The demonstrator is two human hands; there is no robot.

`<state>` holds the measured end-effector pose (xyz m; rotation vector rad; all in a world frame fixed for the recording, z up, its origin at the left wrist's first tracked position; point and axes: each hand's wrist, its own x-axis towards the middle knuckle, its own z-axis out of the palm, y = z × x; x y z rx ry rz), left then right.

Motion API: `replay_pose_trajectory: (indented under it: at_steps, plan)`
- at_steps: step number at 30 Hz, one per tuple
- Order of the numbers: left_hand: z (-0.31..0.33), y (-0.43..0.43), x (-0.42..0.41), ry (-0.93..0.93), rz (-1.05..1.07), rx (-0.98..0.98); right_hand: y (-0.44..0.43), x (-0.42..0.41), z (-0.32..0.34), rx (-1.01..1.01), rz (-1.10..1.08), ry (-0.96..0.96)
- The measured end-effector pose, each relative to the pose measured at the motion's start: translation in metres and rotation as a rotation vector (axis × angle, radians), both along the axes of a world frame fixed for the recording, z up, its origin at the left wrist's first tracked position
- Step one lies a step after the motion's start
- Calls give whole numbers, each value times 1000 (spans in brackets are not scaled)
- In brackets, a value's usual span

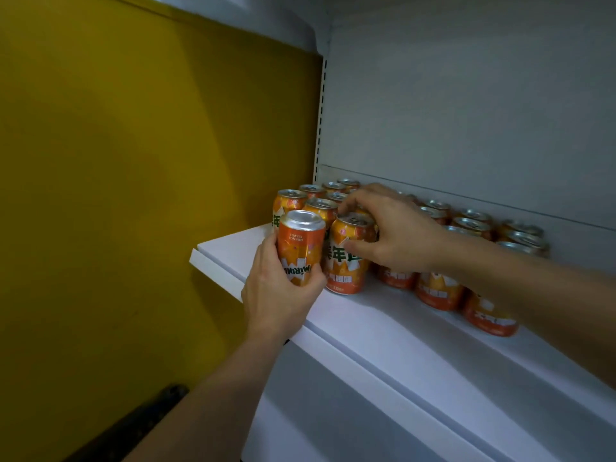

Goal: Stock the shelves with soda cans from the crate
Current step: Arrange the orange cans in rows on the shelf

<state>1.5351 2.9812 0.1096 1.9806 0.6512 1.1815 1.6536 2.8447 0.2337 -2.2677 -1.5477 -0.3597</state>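
My left hand [276,295] grips an orange soda can [300,248] held upside down, its plain bottom up, just in front of the white shelf [383,328]. My right hand [390,231] grips the top of another orange can [346,261] that stands upright on the shelf at the front of the rows. Several more orange cans [436,288] stand in rows behind and to the right of it. The crate is out of view.
A yellow wall [133,161] lies to the left of the shelf's end. The white back panel [466,111] rises behind the cans. A bare strip of shelf runs along the front edge. A dark strip [140,421] shows at the bottom left.
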Motion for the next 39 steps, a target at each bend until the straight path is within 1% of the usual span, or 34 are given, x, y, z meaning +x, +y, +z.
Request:
replay_pose_trajectory:
  at_steps: [2, 7, 10, 12, 14, 15, 17, 19, 21, 23, 26, 28, 30, 32, 33, 34, 35, 36, 37, 39]
  plan:
    - [-2, 0, 0, 7, 13, 2, 2, 0, 4, -53, 1, 6]
    - [-3, -4, 1, -6, 42, -27, 5, 1, -3, -35, -55, -67]
    - [0, -6, -1, -3, 43, -53, 5, 4, -10, 19, -57, -70]
    - [3, -7, -2, 8, 33, -59, 1, 4, -14, 42, -70, -122]
    - [5, -7, -3, 32, 20, -56, -3, 1, -20, 163, -55, -191]
    - [6, -6, -4, 46, 9, -51, -5, -3, -24, 271, -19, -179]
    - [10, -7, -6, 68, -18, -38, -7, -15, -34, 483, 65, -97]
    - [14, -10, -9, 79, -48, -25, -8, -30, -48, 574, 109, 7]
    - [16, -13, -15, 76, -100, -40, -11, -39, -60, 552, 133, 72]
    - [18, -16, -23, 40, -184, -102, -17, -40, -63, 517, 149, 113]
    - [26, -28, -36, -40, -320, -281, -31, -40, -53, 453, 236, 190]
    - [37, -39, -41, -68, -436, -440, -39, -41, -49, 374, 335, 119]
    - [55, -48, -45, 22, -530, -481, -44, -39, -46, 342, 305, -76]
    - [77, -52, -52, 193, -611, -396, -51, -33, -39, 314, 227, -323]
    - [88, -53, -55, 254, -636, -330, -55, -31, -36, 271, 222, -414]
    - [98, -54, -58, 276, -645, -274, -60, -28, -35, 226, 230, -462]
    - [106, -55, -59, 262, -629, -239, -64, -27, -36, 207, 227, -456]
    - [112, -57, -61, 228, -590, -235, -68, -28, -39, 223, 203, -397]
    - [116, -59, -61, 189, -552, -233, -70, -30, -42, 265, 169, -289]
    - [120, -65, -60, 157, -521, -212, -73, -37, -49, 362, 111, -1]
